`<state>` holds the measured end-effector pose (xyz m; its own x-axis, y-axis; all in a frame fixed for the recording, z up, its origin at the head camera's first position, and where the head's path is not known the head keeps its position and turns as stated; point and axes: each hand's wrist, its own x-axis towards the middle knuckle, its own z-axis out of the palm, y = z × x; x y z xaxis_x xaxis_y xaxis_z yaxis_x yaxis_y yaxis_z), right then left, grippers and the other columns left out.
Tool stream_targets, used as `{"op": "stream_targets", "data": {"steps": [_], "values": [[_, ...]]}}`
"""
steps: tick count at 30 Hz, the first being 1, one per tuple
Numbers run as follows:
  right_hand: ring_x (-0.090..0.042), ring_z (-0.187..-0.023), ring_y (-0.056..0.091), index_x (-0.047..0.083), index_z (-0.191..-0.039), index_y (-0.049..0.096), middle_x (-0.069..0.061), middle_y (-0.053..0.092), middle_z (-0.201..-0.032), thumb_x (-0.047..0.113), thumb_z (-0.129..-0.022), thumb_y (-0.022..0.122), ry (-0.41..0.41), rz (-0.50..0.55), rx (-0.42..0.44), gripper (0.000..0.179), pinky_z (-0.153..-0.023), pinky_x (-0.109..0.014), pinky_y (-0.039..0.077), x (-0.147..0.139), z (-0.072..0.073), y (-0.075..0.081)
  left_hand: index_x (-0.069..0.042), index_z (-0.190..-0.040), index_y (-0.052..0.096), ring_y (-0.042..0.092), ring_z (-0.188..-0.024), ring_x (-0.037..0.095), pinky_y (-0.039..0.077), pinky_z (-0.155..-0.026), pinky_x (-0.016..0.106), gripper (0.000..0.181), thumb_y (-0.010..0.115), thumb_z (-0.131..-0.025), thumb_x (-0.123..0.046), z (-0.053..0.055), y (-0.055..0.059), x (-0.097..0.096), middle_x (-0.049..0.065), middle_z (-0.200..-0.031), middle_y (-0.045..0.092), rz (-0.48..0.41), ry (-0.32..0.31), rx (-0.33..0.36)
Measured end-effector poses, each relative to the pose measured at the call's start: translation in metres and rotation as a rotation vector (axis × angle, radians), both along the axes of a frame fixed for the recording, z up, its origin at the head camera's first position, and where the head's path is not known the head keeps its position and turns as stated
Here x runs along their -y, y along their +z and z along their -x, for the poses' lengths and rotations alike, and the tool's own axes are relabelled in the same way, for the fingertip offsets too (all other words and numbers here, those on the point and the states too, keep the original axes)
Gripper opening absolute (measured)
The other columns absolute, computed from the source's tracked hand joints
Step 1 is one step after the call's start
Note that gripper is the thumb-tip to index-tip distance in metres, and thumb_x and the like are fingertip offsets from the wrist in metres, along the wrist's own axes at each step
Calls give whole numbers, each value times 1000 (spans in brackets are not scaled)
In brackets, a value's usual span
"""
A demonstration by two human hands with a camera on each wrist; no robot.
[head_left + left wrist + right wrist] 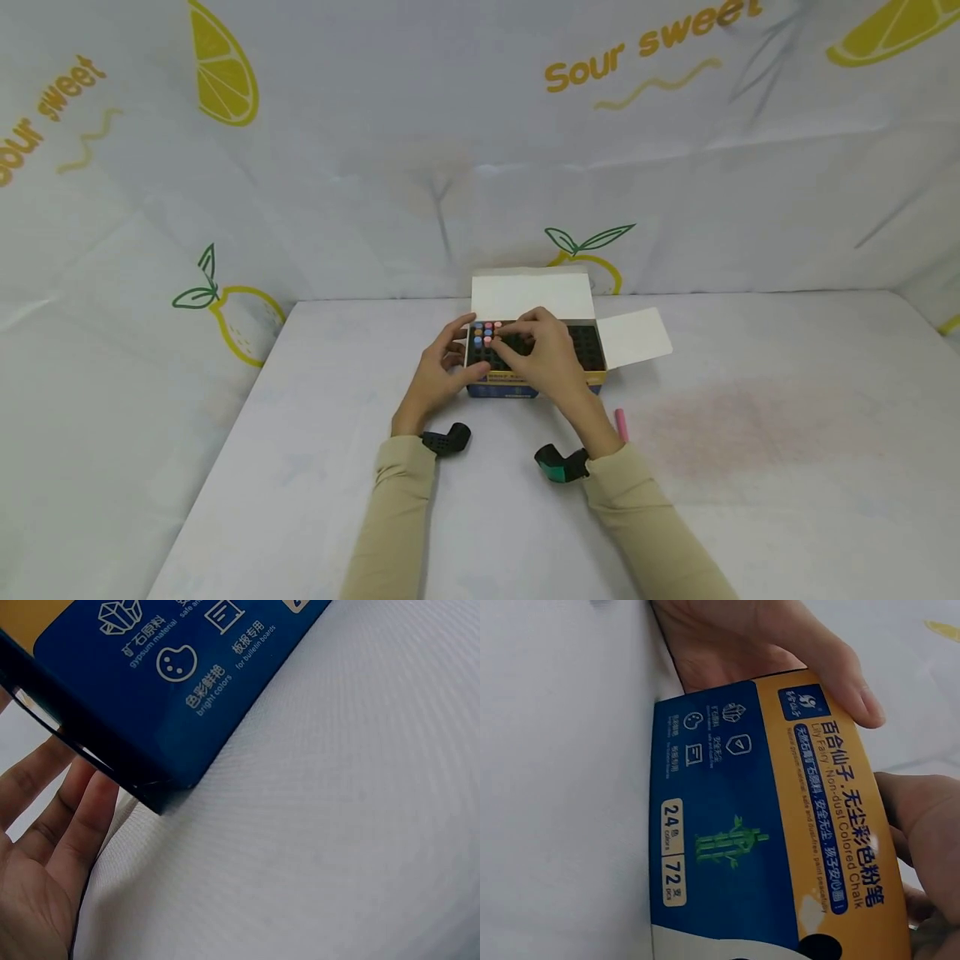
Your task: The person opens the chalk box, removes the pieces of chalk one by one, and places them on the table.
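An opened chalk box (502, 389), blue and yellow, stands on the table with a black holed insert (587, 346) inside. Short rows of coloured chalk sticks (478, 332) stand upright at the insert's left end. My left hand (438, 371) grips the box's left end, thumb over the front top edge, fingers along the side. Over the insert, my right hand (547, 358) pinches a chalk stick between thumb and forefinger beside those rows; the fingertips mostly hide it. In the right wrist view the printed front (727, 802) reads "Non-dust Colored Chalk".
The box's white lid (532, 296) stands raised at the back, and a white side flap (637, 337) sticks out to the right. A pink chalk stick (621, 425) lies on the table by my right wrist. A reddish smudge (735, 425) marks the cloth further right.
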<state>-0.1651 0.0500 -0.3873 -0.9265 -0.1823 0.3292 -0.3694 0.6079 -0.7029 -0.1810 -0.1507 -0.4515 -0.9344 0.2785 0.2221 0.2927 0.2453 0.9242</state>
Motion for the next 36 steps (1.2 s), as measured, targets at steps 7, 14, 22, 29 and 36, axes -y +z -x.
{"op": "stream_targets", "data": {"steps": [7,14,22,29,36], "values": [[-27,-86,58,1,-104,81,-18,64,-105,19,-85,84,-47,-17,-35,26,-74,-37,50,4,-2,-1,-31,-155,43,58,-106,26,53,-93,38,76,79,-89,-31,-1,0,1,17,-138,58,4,5,9],[-29,-86,61,0,-99,82,-18,64,-109,21,-85,85,-93,-28,-42,25,-68,-37,50,7,-4,-2,-21,-158,39,57,-108,26,52,-95,38,78,76,-89,-15,-1,2,-1,22,-142,56,26,12,25],[-26,-87,64,3,-101,82,-13,65,-117,21,-87,83,-115,-37,-51,23,-59,-31,47,8,-5,-4,-12,-157,41,58,-108,29,51,-97,38,75,75,-90,-15,-17,32,-4,25,-139,56,34,-1,50],[-21,-78,62,4,-101,82,-10,66,-115,22,-90,80,-117,-8,-76,21,-53,-24,40,8,-5,-5,-13,-155,43,58,-108,33,51,-96,40,74,76,-89,-18,-20,38,-5,25,-138,56,14,-2,52],[-20,-74,60,6,-104,82,-11,66,-111,23,-92,78,-117,98,-94,21,-57,-23,42,8,-3,-7,-10,-156,41,59,-106,32,52,-94,37,75,75,-89,-13,-16,33,-4,26,-138,57,26,-5,42]]}}
